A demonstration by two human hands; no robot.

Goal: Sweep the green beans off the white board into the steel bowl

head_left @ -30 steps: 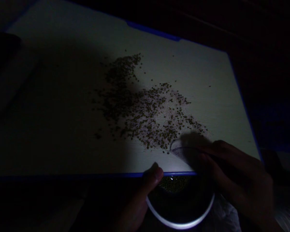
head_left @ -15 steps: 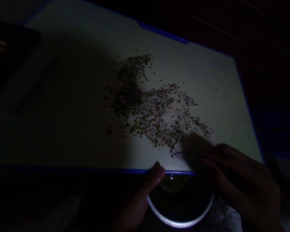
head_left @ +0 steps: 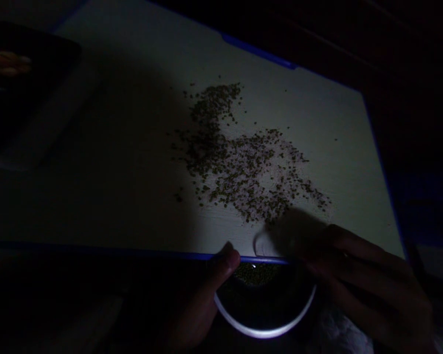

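Observation:
Small green beans (head_left: pixel 243 172), mixed with pale dusty bits, lie spread over a white board (head_left: pixel 339 113) with a blue rim. Below the board's near edge is a dark bowl (head_left: pixel 264 333) with a bright rim and more beans inside. My left hand (head_left: pixel 210 290) is at the bowl's left side, its thumb up by the board edge and its fingers hidden. My right hand (head_left: pixel 369 280) is closed in a pinch on a thin, clear, curved piece (head_left: pixel 262 244), which reaches the board edge over the bowl. Its exact kind is too dark to tell.
A dark box-like container (head_left: pixel 40 108) stands on the board at the left, with light brown rounded things (head_left: pixel 7 64) in it. A broad shadow covers the board's left half. Pale crumpled material (head_left: pixel 343 329) shows beneath my right hand.
The clear piece has come from the near edge of the beans down to the board edge. My left hand and the bowl have shifted left along that edge. The view has shifted slightly.

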